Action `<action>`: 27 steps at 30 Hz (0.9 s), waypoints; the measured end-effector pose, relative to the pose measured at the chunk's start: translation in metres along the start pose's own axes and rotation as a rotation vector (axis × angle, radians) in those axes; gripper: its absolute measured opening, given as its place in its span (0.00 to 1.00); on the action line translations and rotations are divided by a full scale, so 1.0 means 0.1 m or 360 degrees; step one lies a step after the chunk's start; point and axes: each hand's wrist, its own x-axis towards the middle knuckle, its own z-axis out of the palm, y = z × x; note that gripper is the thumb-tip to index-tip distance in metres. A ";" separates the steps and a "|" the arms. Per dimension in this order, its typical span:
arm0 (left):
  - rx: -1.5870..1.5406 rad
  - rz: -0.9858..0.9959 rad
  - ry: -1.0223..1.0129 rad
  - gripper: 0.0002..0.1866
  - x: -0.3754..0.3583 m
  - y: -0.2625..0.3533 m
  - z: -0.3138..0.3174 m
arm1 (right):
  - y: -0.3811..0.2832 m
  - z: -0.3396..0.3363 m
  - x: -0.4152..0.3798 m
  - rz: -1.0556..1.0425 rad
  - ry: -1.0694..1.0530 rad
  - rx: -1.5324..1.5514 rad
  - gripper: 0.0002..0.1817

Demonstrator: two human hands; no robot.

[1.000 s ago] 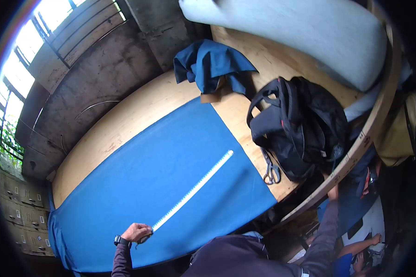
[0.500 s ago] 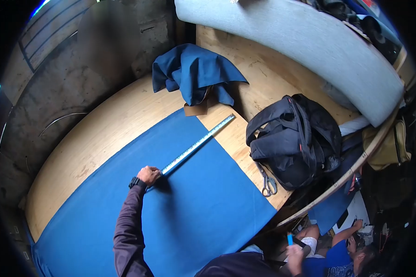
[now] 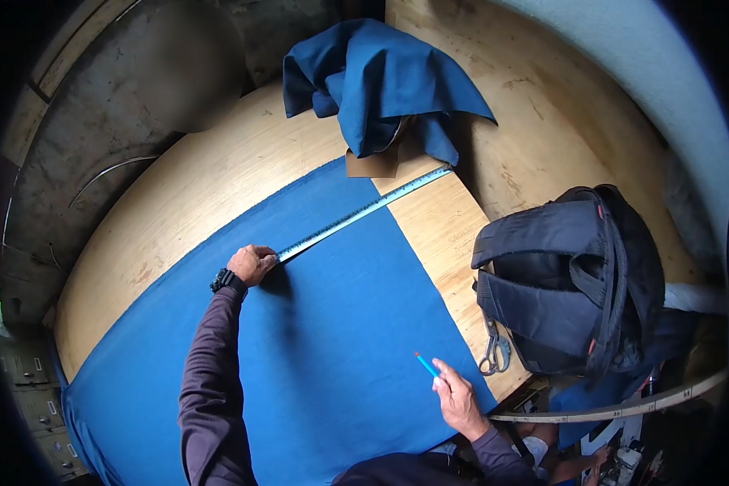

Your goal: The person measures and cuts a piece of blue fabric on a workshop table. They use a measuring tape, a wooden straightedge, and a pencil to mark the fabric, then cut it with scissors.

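A large sheet of blue fabric (image 3: 340, 324) is spread over a wooden worktable. My left hand (image 3: 252, 265), with a black watch on its wrist, is closed on the near end of a long, straight ruler (image 3: 356, 214). The ruler runs across the fabric's edge onto bare wood, its far end by a bundled blue cloth (image 3: 373, 81). My right hand (image 3: 459, 402) holds a slim blue pencil (image 3: 428, 364) with a reddish tip above the fabric's right part. To the right of that hand, scissors (image 3: 495, 350) lie on the wood.
A black backpack (image 3: 555, 283) stands on the table's right side beside the scissors. A small brown piece (image 3: 371, 165) pokes out under the bundled cloth. A curved wooden strip (image 3: 616, 407) passes at lower right, with part of another person (image 3: 579, 466) below it.
My right hand has come up from the lower right over the fabric with the pencil. The ruler has swung to a flatter slant, still in my left hand. My view has shifted.
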 end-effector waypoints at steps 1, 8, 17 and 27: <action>0.0021 -0.0001 0.0005 0.19 0.01 -0.01 0.00 | 0.00 -0.01 0.06 0.0060 0.0008 0.0055 0.15; 0.0105 -0.0045 0.0084 0.19 0.06 0.07 -0.06 | 0.22 0.04 0.56 -0.0016 -0.0039 0.0077 0.13; 0.0249 -0.0142 0.0200 0.19 0.04 0.19 -0.01 | -0.19 0.01 2.14 -0.0038 0.0069 0.0220 0.23; 0.0241 -0.0163 0.0198 0.14 0.05 0.20 0.00 | -0.67 0.29 4.96 -0.0471 0.0013 -0.0445 0.22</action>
